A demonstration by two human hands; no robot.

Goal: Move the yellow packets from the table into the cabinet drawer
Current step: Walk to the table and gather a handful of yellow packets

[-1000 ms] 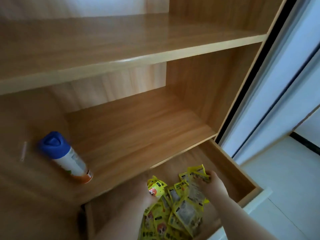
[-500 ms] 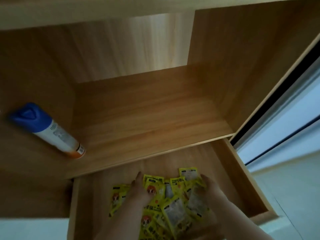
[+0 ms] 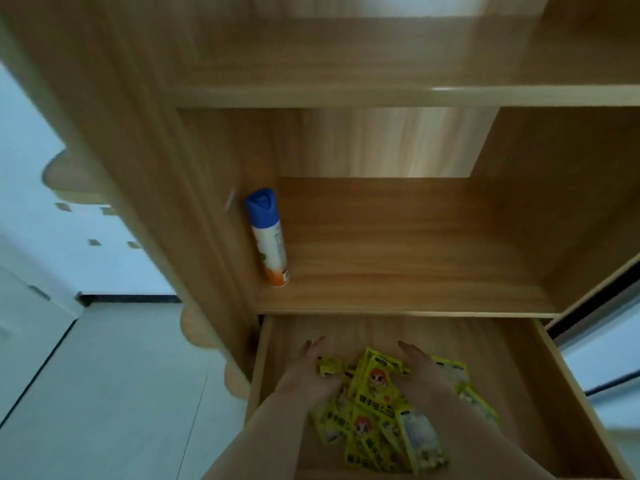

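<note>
hands (image 3: 313, 370) covering some yellow packets (image 3: 375, 393), drawer (image 3: 491, 358) cropped

The head view looks steeply down from close above into the drawer (image 3: 485, 341) and shelf (image 3: 398, 254).

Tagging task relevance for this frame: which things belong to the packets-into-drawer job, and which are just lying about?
In the job: yellow packets, drawer, left hand, right hand.

Lying about: blue-capped spray can, the shelf under it.
</note>
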